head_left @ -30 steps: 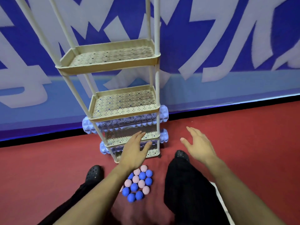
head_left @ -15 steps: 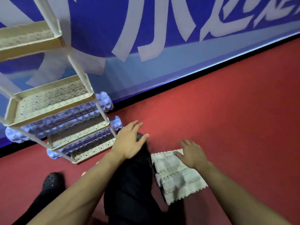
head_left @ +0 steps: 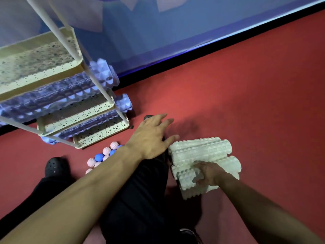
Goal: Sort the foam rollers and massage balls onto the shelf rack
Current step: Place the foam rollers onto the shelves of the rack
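A cream shelf rack stands at the left with purple foam rollers lying on its two lower shelves. Several pink and blue spiky massage balls lie on the red floor in front of it, partly hidden by my left arm. White textured foam rollers lie side by side on the floor at the right. My right hand grips the nearest white roller at its left end. My left hand hovers with fingers spread, just left of the white rollers.
A blue and white banner wall runs along the back behind a black strip. My legs in black trousers and a black shoe sit between the balls and the white rollers. Red carpet stretches to the right.
The view swung right and down from the rack to the white rollers. My right hand dropped onto them and closed round the nearest one. My left hand moved right towards the rollers.
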A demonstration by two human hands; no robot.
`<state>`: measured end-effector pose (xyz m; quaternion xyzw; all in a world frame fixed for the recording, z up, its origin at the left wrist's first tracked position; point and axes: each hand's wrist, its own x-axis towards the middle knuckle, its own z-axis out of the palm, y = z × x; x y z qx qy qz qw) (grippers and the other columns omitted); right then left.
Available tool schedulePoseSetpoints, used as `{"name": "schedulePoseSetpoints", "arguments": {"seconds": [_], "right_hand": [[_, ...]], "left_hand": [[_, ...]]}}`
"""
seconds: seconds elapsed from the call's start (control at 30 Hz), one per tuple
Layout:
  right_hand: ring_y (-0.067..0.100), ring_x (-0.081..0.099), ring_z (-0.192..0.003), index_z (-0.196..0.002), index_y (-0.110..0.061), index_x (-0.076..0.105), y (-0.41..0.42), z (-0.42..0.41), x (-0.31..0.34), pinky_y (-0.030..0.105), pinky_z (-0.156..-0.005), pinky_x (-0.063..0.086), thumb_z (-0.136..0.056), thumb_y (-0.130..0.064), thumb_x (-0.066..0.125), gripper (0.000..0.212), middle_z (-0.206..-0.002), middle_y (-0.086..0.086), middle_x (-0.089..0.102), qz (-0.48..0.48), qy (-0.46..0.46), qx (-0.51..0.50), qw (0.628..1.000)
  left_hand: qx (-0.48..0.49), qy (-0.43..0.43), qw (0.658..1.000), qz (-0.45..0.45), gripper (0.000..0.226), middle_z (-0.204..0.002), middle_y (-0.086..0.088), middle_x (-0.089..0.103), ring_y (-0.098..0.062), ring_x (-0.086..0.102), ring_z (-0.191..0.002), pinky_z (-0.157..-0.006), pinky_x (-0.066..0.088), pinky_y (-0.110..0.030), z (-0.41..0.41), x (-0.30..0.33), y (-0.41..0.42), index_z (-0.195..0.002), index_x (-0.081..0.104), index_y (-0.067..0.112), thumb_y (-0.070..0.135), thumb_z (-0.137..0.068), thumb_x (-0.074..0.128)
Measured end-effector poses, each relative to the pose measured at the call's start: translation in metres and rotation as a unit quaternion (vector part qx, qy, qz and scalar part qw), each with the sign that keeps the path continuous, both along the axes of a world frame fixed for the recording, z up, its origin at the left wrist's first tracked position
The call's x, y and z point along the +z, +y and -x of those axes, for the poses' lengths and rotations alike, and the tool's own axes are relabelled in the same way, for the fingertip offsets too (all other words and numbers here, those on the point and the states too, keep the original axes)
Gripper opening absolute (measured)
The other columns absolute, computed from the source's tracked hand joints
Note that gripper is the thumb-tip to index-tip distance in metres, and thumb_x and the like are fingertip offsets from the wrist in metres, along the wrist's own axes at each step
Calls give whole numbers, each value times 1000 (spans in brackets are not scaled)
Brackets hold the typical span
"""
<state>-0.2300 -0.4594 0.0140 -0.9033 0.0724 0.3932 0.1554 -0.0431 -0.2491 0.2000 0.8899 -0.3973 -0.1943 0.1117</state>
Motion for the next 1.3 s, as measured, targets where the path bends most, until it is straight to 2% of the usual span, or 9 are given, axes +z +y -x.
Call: {"name": "schedulePoseSetpoints", "arguments": {"seconds": [0.1,0.3,0.47,0.7,0.9,1.0,1.1,1.2,1.3], "right_hand": [[24,41,-141,-154,-31,35,1,2,-20,35,-114,31,-81,-64,68,86,-156,-2,43,9,24,6,1000],[19,26,-150,-158,-33,22,3,8,-47,37,-119,21,-77,-60,74,100,-164,-5,27,48,-2,31,998],[20,37,-142,-157,-30,24,11,10,-59,34,-117,24,-72,-54,80,104,-159,-4,32,94,-40,59,993],[23,41,-137,-152,-30,30,3,10,-44,37,-114,28,-69,-58,79,100,-149,-2,42,70,-60,53,994],[24,45,-132,-153,-30,31,-7,-1,15,41,-110,37,-76,-65,70,94,-148,-2,44,2,-111,-91,990],[19,48,-127,-148,-31,38,-8,-16,65,39,-106,41,-72,-70,72,91,-139,-7,48,-57,-170,-200,963],[17,53,-116,-136,-33,47,-1,-39,118,39,-96,45,-72,-66,76,77,-124,-8,54,-102,-251,-249,930],[15,60,-110,-124,-33,55,16,-66,171,42,-92,51,-69,-53,83,64,-118,-9,58,-188,-339,-305,870],[-1,63,-100,-121,-33,56,46,-92,222,17,-79,51,-68,-46,86,62,-114,-14,60,-265,-419,-359,790]], "left_hand": [[-2,19,1000,-7,78,-166,6,20,-20,20,-152,-123,19,-45,-4,-1,-5,-155,29,36,78,-89,32],[-2,38,999,-4,77,-165,7,21,-21,21,-152,-122,21,-47,-6,-7,-11,-155,28,36,76,-90,34],[5,36,999,7,76,-163,6,24,-22,26,-150,-121,24,-46,-5,-7,-9,-155,30,35,76,-90,35],[5,36,999,9,75,-163,5,22,-24,28,-148,-119,24,-46,-5,-5,-10,-155,28,35,75,-92,38],[34,26,999,24,73,-160,5,29,-23,32,-146,-118,25,-44,-5,2,-7,-155,31,30,71,-94,39],[76,16,995,70,71,-153,6,40,-20,41,-140,-117,32,-44,-4,15,-1,-153,35,26,67,-96,43],[106,11,988,111,69,-150,2,44,-20,47,-135,-113,37,-43,-3,32,7,-152,38,23,61,-97,49],[120,10,984,131,71,-154,2,42,-17,44,-138,-116,35,-38,-5,54,22,-154,35,23,61,-95,52],[142,-2,978,153,74,-156,3,40,-16,41,-141,-117,33,-33,-11,82,46,-155,33,26,62,-93,55]]}}
